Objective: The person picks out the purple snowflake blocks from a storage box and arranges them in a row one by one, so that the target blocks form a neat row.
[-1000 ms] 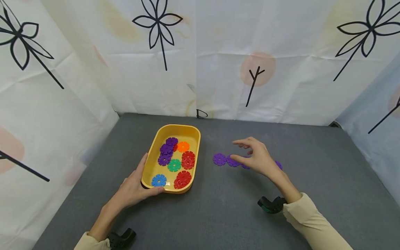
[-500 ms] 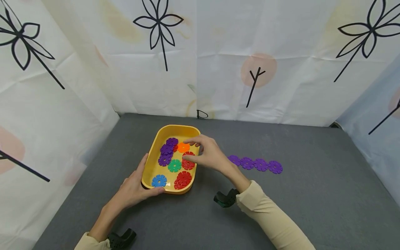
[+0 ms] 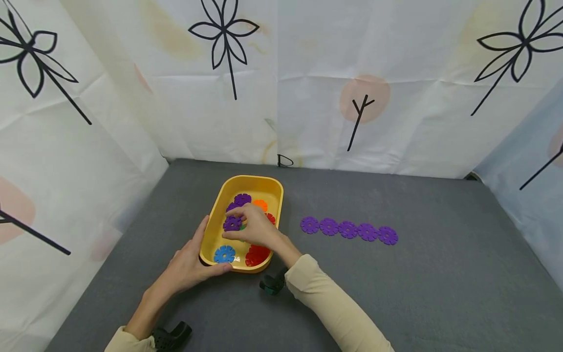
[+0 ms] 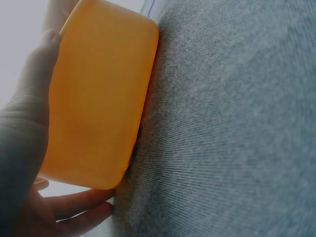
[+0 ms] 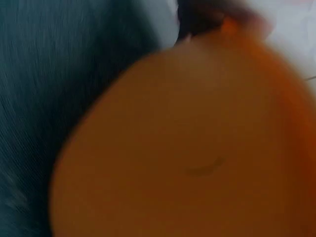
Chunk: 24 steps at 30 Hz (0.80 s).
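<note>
Head view: so far I've got five purple flower-shaped plastic discs (image 3: 348, 229) lined up in a row on the grey cloth-like tabletop (image 3: 418, 298). More purple discs (image 3: 231, 224) lie toward the left inside the yellow rounded plastic tray (image 3: 264, 185), so I'd guess the row isn't finished. My right hand (image 3: 255, 227) is over the tray right by those, thumb and fingers apart, no disc visible between them. My left hand (image 3: 186, 259) grips the tray's near left corner, thumb along the near edge.

Also in there: a blue disc (image 3: 224, 254), red discs (image 3: 256, 255) and an orange disc (image 3: 261, 204). My own hand covers part of the pile, and the tray wall is probably the main thing to clear.

Left wrist view: just the tray's outside, thumb on one side, fingertips round the end.

Right wrist view: blurry orange wall, can't tell what my fingers are doing there.
</note>
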Tool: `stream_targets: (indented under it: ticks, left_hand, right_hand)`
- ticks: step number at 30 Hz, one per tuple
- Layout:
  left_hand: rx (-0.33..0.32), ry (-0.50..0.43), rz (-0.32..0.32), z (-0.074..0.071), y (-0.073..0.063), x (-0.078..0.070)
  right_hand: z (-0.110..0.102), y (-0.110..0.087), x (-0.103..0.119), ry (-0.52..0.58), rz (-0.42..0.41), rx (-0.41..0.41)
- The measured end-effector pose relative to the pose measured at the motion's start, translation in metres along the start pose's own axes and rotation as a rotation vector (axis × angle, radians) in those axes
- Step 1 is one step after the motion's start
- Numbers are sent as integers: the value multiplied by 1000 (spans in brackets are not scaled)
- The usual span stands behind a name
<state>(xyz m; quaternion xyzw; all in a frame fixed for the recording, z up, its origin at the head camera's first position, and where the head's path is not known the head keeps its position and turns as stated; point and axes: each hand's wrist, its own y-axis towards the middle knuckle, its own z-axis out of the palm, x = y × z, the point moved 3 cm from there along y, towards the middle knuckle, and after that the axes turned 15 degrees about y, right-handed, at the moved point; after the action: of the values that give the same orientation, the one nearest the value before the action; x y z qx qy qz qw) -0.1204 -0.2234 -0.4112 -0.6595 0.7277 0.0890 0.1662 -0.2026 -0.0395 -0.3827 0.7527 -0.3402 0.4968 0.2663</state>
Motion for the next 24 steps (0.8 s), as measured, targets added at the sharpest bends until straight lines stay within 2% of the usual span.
stream_targets:
  ticks: [5,12,24]
  left_hand:
    - [1,-1,10,0,0,-1]
    - [17,4,3,0,1,-3]
    - [-7,-3,8,1,1,0]
  right_hand:
    - [4,8,-9,-167,104,10]
    - [9,5,-14,-277,246,41]
    - [11,6,-13,-268,230,-1]
